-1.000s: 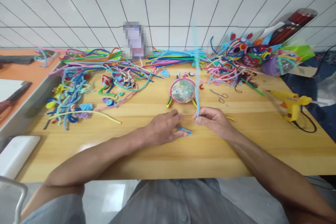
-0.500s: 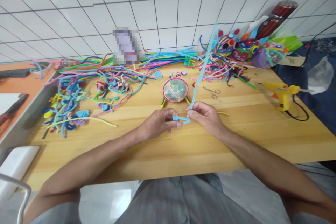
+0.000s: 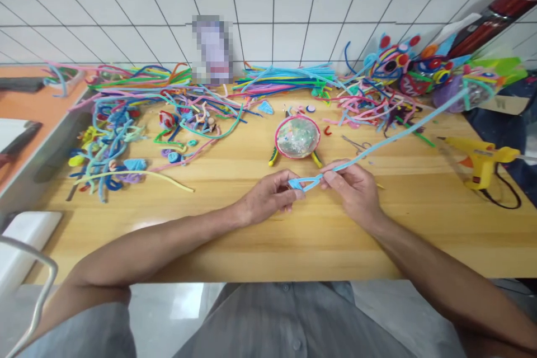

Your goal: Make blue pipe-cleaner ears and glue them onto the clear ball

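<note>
A light blue pipe cleaner (image 3: 394, 137) runs between my two hands, its left end bent into a narrow loop. My left hand (image 3: 274, 196) pinches the folded end of that loop between thumb and fingers. Close beside it, my right hand (image 3: 352, 189) grips the pipe cleaner where the loop meets the long free length, which slants up to the right. Just beyond my hands sits a clear dome with a pink rim (image 3: 297, 137), with glittery bits inside. Yellow-and-green plier handles (image 3: 273, 156) stick out from under the dome.
Scissors (image 3: 358, 145) lie right of the dome. A yellow glue gun (image 3: 482, 159) rests at the right. Loose pipe cleaners (image 3: 113, 140) pile up at the left, with a bundle (image 3: 289, 75) along the wall. Decorated figures (image 3: 392, 61) and a red flask (image 3: 495, 19) stand back right.
The pipe cleaner's long end has swung from nearly upright down to the right. My right hand has turned and moved slightly right; the loop now looks narrower. The view has shifted a little.
</note>
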A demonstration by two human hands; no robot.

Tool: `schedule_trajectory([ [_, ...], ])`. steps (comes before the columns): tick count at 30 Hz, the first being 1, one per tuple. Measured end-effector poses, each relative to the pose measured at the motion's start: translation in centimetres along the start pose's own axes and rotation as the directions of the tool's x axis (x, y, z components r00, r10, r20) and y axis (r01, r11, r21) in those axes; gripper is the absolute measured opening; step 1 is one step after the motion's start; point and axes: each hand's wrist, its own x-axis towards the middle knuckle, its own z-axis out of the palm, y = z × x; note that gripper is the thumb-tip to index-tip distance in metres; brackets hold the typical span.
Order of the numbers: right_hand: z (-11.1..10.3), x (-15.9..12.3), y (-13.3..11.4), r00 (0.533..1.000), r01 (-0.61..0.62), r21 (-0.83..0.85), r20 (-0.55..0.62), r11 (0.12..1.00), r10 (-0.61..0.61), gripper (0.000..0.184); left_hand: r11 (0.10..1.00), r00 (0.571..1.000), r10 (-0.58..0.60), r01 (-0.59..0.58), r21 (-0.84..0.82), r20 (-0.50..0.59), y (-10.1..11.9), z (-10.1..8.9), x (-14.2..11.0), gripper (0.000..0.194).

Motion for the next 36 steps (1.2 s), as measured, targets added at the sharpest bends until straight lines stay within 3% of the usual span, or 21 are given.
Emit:
schedule_trajectory([
  [4, -0.2, -0.5, -0.2, 0.980, 0.194, -0.116, -0.018, 0.974, -0.198, 0.004, 0.996, 1.000, -0.005, 0.003, -0.091, -0.022, -0.5, 0.0, 0.3, 0.046],
  [7, -0.2, -0.8, -0.5, 0.932, 0.361, -0.217, 0.102, 0.907, -0.347, 0.015, 0.983, 0.999, -0.028, 0.025, -0.181, -0.015, -0.5, -0.2, 0.2, 0.051],
  [10, -0.1, -0.7, -1.0, 0.882, 0.461, -0.291, 0.255, 0.838, -0.397, 0.026, 0.958, 0.998, -0.067, 0.063, -0.281, -0.004, -0.5, -0.2, 0.1, 0.057],
  [14, 0.1, -0.7, -1.2, 0.848, 0.523, -0.386, 0.325, 0.760, -0.419, 0.031, 0.942, 0.995, -0.091, 0.077, -0.326, -0.027, -0.5, -0.2, 0.1, 0.054],
  [21, 0.2, -0.9, -0.2, 0.815, 0.576, -0.380, 0.336, 0.724, -0.472, 0.036, 0.958, 0.997, -0.077, 0.071, -0.279, -0.010, -0.1, -0.1, 0.1, 0.053],
  [36, 0.3, -0.8, -0.7, 0.859, 0.506, -0.391, 0.310, 0.769, -0.408, 0.018, 0.971, 0.999, -0.026, 0.018, -0.240, -0.028, -0.8, -0.4, 0.0, 0.039],
])
